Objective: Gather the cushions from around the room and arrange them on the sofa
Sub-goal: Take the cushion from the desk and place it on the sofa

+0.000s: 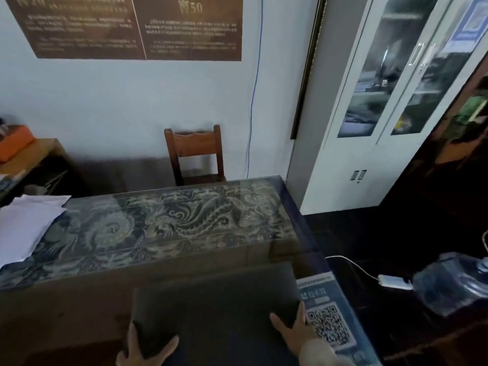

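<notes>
While both hands, left (144, 350) and right (295, 332), clamp the dark cushion (216, 307), fingers pinch its near corners. Swing right; it could clip the water bottle (454, 283).

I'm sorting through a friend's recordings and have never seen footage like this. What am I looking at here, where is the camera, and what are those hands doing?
There is no machine here. The one picture comes from a wide-angle camera worn on a person's head, looking forward and down, so the walls bend and you see the person's own hands at the bottom edge.

The left hand and the right hand each grip a side of a dark flat cushion, with the fingers wrapped over its near edge.

Beyond the cushion is a table with a dragon pattern under glass. White papers lie on its left end, and a sheet with a square code sits at its right edge beside the right hand.

Behind the table a wooden chair stands by the wall. A glass-fronted cabinet is on the right, and a water jug is low at the right.

No sofa is in view.
</notes>
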Demonstrator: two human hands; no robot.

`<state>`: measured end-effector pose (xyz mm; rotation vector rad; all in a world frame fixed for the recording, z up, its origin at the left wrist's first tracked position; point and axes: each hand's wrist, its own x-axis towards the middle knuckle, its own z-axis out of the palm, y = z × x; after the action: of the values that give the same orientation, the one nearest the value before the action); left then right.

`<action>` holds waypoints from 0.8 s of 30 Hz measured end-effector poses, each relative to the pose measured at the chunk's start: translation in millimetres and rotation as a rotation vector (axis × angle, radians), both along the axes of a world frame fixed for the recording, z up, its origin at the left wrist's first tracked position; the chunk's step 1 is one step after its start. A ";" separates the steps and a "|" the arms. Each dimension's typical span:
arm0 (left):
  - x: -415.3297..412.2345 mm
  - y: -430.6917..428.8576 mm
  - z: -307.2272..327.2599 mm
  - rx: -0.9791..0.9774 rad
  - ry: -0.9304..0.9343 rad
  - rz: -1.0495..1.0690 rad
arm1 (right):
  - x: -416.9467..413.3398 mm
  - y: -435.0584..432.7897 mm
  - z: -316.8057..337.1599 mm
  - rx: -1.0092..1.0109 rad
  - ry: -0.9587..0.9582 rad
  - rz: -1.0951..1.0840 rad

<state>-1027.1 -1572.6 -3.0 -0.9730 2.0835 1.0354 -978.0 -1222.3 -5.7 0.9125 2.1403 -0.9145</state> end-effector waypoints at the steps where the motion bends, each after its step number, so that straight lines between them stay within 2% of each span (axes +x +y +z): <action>1: 0.3 -3.9 -5.6 -0.066 -0.001 0.001 | -1.9 3.7 5.7 -0.003 0.021 -0.022; 2: -3.4 -16.1 -24.8 -0.041 -0.068 -0.057 | -8.1 3.3 0.9 -0.029 0.014 -0.069; 3: -7.7 -28.6 -46.1 -0.111 -0.138 -0.079 | -12.6 1.9 -8.6 -0.034 -0.008 -0.106; 5: -7.1 -35.4 -40.7 -0.125 -0.218 -0.145 | -12.5 2.7 -5.7 -0.022 0.014 -0.133; 11: -23.0 -32.1 -43.2 -0.032 0.072 -0.115 | -8.9 4.1 3.0 -0.001 0.116 -0.207; 16: -25.7 -22.4 -16.7 -0.055 0.158 -0.163 | 7.6 1.9 27.9 0.033 0.223 -0.205; 19: -24.9 12.6 13.3 -0.045 0.335 -0.298 | 45.4 14.1 45.7 0.060 0.302 -0.300; 21: -5.1 56.6 38.6 -0.003 0.492 -0.437 | 109.7 33.8 66.0 0.071 0.328 -0.456; 22: -12.7 64.9 42.7 -0.002 0.527 -0.449 | 110.0 40.1 70.1 0.063 0.347 -0.480; 24: 24.0 116.0 67.0 0.046 0.593 -0.619 | 195.3 61.4 90.7 0.097 0.402 -0.647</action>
<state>-1003.1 -1456.6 64.0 0.0597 2.5610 1.0969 -782.7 -1160.9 84.9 1.6396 2.2592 -1.4104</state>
